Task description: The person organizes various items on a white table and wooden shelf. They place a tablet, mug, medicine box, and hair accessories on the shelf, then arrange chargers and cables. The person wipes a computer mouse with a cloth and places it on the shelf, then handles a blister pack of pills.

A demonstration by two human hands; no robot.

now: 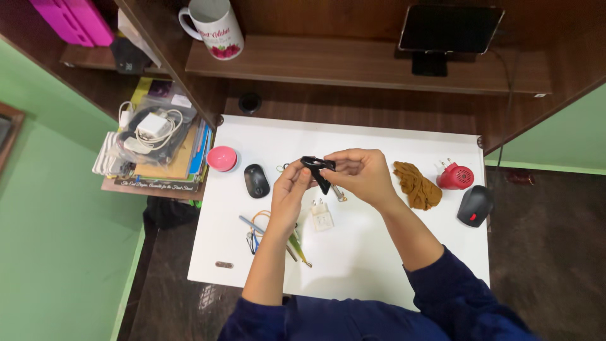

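Note:
Both hands meet above the middle of the white table and hold a small black clip-like object between them. My left hand pinches its lower end. From the right, my right hand grips its upper part. Under the hands lie a white plug adapter and a small metal piece. Near the left wrist are several pens and tools with an orange loop.
A black mouse and a pink bowl lie left of the hands. Right of them are a brown cloth, a red plug device and a black-and-red mouse. A mug and a tablet stand on the shelf; cables and books pile at left.

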